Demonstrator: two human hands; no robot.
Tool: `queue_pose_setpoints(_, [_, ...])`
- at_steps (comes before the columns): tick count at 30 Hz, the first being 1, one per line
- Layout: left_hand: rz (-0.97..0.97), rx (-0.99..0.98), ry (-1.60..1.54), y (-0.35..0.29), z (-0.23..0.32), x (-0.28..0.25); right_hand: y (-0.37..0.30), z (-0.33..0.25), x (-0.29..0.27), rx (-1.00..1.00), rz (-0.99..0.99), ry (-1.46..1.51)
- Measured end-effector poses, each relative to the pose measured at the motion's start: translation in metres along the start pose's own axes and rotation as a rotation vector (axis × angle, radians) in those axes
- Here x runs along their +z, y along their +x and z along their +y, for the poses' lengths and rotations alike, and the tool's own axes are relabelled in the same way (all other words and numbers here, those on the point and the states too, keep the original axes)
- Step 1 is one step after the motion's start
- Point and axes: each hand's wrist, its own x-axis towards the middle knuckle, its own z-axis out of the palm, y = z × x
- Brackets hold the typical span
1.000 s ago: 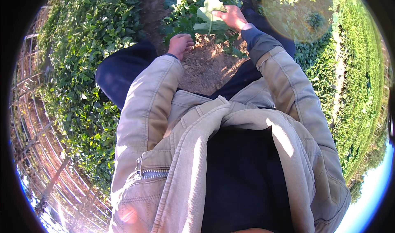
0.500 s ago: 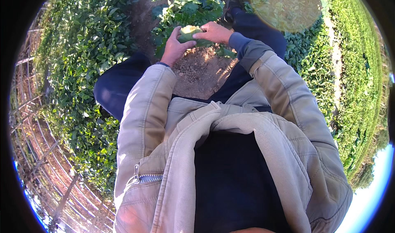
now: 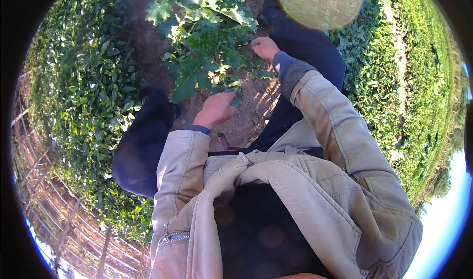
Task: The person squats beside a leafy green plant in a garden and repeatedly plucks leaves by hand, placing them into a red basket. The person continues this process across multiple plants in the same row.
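Note:
A leafy green plant [image 3: 207, 47] with broad, lobed, frilly leaves grows from the soil between my bent legs. My left hand [image 3: 217, 110] is at the plant's near side, its fingers closed at a small green leaf [image 3: 236, 98] that hangs low by the fingertips. To the right of the plant, my right hand [image 3: 265, 48] is curled closed close to the outer leaves. Whatever its fingers hold, if anything, is hidden.
Dense leafy hedges [image 3: 88, 96] stand to my left and bushes [image 3: 367, 67] to my right. Bare brown soil [image 3: 246, 116] surrounds the plant's base. A thin reddish object [image 3: 223, 141] lies on the ground near my lap. A slatted fence [image 3: 49, 195] is at far left.
My hands were together on a pale-centred green leafy piece; now they are apart. The left has come nearer and down to the low leaf; the right has moved slightly right. More of the plant shows.

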Motion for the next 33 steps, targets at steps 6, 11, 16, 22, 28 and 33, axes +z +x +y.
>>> queue_pose_setpoints(6, [0.104, 0.027, -0.119, 0.009, 0.022, -0.019, 0.035, -0.035, 0.023, -0.193, -0.097, -0.501])
queue_pose_setpoints(11, [-0.01, -0.016, -0.112, 0.023, 0.02, -0.026, 0.077, 0.0, 0.053, -0.018, -0.504, -0.431])
queue_pose_setpoints(16, [0.046, -0.023, -0.077, 0.038, 0.021, -0.027, 0.089, 0.028, 0.0, -0.38, -0.395, -0.571])
queue_pose_setpoints(22, [0.119, -0.027, -0.054, 0.049, 0.027, -0.024, 0.033, -0.047, -0.113, -0.034, -0.734, -0.396])
queue_pose_setpoints(28, [0.417, -0.086, -0.123, 0.06, 0.061, -0.04, -0.024, -0.075, -0.122, 0.16, -0.649, 0.166])
queue_pose_setpoints(33, [0.624, -0.053, -0.153, 0.073, 0.08, -0.028, -0.05, -0.087, -0.096, 0.176, -0.577, 0.437])
